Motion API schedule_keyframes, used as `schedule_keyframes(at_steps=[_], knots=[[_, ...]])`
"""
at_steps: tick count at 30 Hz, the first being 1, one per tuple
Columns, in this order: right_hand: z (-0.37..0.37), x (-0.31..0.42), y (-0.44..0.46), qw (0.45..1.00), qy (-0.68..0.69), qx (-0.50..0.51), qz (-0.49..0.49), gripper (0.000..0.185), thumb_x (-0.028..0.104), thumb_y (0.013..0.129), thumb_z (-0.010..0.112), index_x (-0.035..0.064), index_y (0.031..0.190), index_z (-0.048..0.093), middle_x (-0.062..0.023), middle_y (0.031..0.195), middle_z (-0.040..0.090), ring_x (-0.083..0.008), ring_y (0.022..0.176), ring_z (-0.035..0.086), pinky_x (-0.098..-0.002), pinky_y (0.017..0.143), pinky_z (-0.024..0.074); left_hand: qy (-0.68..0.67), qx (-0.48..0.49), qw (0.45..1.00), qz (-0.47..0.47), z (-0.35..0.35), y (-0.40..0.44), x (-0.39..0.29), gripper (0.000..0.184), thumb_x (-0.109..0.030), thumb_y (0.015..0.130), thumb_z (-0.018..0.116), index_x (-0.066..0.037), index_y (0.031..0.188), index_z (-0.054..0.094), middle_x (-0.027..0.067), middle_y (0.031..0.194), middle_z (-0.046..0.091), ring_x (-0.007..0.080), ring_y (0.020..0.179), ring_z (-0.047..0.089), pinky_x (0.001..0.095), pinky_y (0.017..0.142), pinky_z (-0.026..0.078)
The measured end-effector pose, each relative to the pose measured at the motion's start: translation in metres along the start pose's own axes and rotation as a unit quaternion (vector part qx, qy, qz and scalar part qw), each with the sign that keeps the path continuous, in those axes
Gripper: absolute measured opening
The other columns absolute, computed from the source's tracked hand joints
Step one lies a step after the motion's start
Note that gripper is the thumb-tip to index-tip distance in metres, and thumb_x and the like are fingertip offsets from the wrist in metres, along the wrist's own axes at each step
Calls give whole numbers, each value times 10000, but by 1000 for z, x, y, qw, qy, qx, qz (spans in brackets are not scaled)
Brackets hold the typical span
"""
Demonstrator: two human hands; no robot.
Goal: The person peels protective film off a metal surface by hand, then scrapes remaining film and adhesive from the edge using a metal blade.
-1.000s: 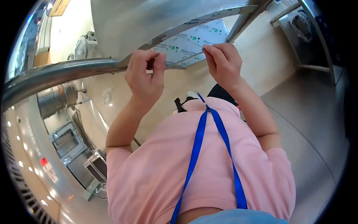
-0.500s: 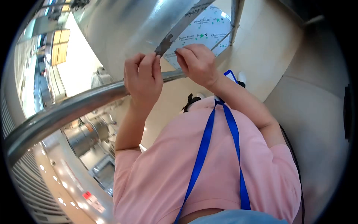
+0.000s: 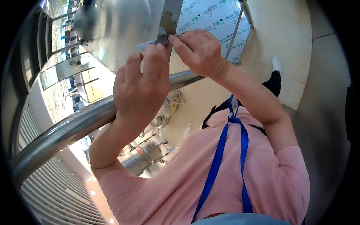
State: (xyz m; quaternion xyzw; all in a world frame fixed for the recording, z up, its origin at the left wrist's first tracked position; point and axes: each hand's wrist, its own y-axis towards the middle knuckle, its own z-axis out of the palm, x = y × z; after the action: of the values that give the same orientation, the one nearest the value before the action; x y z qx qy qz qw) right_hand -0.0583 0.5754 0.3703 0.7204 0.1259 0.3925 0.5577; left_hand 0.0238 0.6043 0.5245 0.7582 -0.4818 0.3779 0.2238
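A flat metal post (image 3: 173, 9) carries a brown-grey patch of torn film or adhesive residue (image 3: 167, 24). My left hand (image 3: 142, 82) is closed just below the patch, its fingertips on a thin pale flap of film (image 3: 147, 45) that sticks out to the left. Beside it, on the post's right edge, my right hand (image 3: 202, 52) has thumb and forefinger pressed together at the lower end of the patch. Whatever lies between those two fingertips is too small to make out.
A round metal rail (image 3: 71, 120) crosses below my hands. Behind the post is a panel in printed protective film (image 3: 210, 17); a curved shiny metal surface (image 3: 123, 30) is at its left. Metal kitchen equipment (image 3: 144, 155) stands lower left. A blue lanyard (image 3: 213, 168) hangs over my pink shirt.
My view has shifted, and the post now stands more upright. Both hands appear higher in the picture and closer together. The pale flap now shows at my left fingertips.
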Motion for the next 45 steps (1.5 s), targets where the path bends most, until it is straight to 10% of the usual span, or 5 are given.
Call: schedule_keyframes(at_steps=[6,15,26,33,45], knots=[[4,3,-2,1000,7,-3,22,158,102,624,542,68,770,590,-3,650,516,-136,590,538,-241,543,443,-199,23,971,-131,-14,2,0,110,-75,702,605,-22,762,530,46,670,452,161,520,448,235,422,358],[2,4,0,998,46,20,46,226,94,609,539,46,823,595,-39,696,541,-168,609,552,-266,544,456,-503,-104,631,-581,3,0,-35,271,-159,740,643,-17,826,429,14,728,469,62,647,432,177,585,359],[5,1,-7,986,128,4,111,214,162,649,624,50,824,572,-44,746,533,-170,652,542,-265,550,436,-487,-113,563,-658,25,10,-38,146,-116,782,560,3,723,499,22,579,503,49,511,437,166,484,346],[1,4,-10,395,615,114,672,251,226,738,632,0,783,534,-37,674,535,-105,566,490,-227,538,419,-434,-108,623,-642,30,14,-40,147,-106,776,561,4,716,484,21,589,503,47,516,432,166,481,350],[9,9,-7,258,687,29,678,153,131,768,594,-5,792,529,-50,684,556,-93,556,511,-196,511,441,-389,-111,689,-601,34,24,-35,163,-96,771,551,26,722,454,29,633,491,61,536,424,180,485,359]])
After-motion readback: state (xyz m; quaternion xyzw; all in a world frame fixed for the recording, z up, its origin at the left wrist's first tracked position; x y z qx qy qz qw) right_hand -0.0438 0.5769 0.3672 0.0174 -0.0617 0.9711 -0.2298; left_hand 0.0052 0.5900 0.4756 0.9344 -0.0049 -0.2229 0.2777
